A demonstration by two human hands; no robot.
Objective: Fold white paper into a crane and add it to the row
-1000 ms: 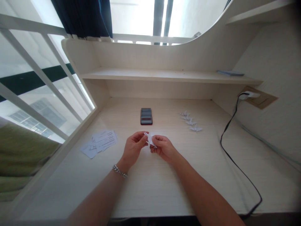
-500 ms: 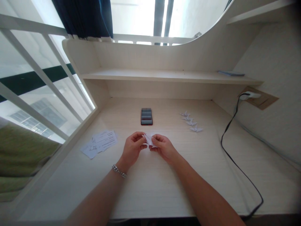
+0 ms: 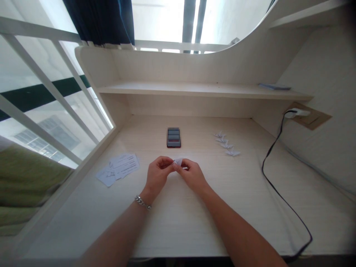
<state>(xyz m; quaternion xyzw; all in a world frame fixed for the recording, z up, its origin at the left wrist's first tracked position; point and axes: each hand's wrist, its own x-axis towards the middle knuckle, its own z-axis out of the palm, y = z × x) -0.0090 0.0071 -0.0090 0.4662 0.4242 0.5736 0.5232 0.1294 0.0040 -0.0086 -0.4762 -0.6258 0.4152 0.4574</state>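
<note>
A small piece of folded white paper (image 3: 178, 161) is pinched between both hands above the middle of the desk. My left hand (image 3: 158, 172), with a chain bracelet on its wrist, grips the paper's left side with thumb and fingers. From the other side my right hand (image 3: 192, 174) holds it, thumb tip close to the left thumb. Fingers cover most of the paper, so its full shape is hidden. Several white folded paper cranes (image 3: 226, 144) stand in a slanting row to the right. Square sheets of printed paper (image 3: 122, 167) overlap on the left.
A phone-like device (image 3: 174, 137) with a blurred screen lies behind my hands. A black cable (image 3: 267, 178) runs from the wall socket (image 3: 314, 115) down the desk's right side. A shelf (image 3: 194, 89) spans the back, with a thin flat item (image 3: 274, 86) at its right end.
The paper has been turned and pressed smaller between the fingers. Both thumbs have come together, and less of the paper shows now. Sheets, cranes and device stay where they were.
</note>
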